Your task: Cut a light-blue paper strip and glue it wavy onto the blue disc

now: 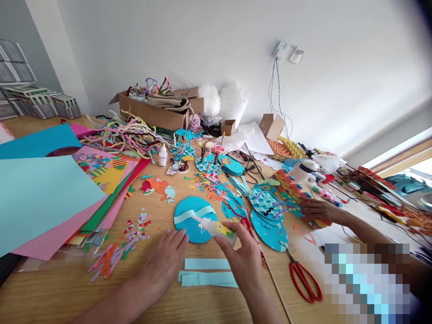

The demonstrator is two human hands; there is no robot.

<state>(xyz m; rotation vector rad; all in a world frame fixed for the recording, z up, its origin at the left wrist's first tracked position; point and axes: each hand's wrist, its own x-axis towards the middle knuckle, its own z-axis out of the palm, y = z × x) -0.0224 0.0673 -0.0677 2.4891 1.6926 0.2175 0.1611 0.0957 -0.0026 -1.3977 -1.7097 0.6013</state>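
Note:
A round blue paper disc point(191, 236) lies on the wooden table, with a wavy pale-blue paper strip point(184, 217) across it. My right hand point(248, 256) grips a glue bottle point(216, 227), tilted so that its nozzle points left over the disc. The fingers of my left hand point(165, 256) lie flat at the disc's lower left edge; nothing is in that hand. Several loose pale-blue strips point(207, 279) lie below the disc, between my two hands. A woven blue paper disc point(265, 201) sits to the right.
Red-handled scissors point(305, 281) and a thin stick point(275, 283) lie to the right. Coloured paper sheets point(43, 193) pile up at left, near paper scraps point(113, 258). Another person's hand point(315, 210) rests on a colourful paper piece. A cardboard box point(153, 112) stands at the back.

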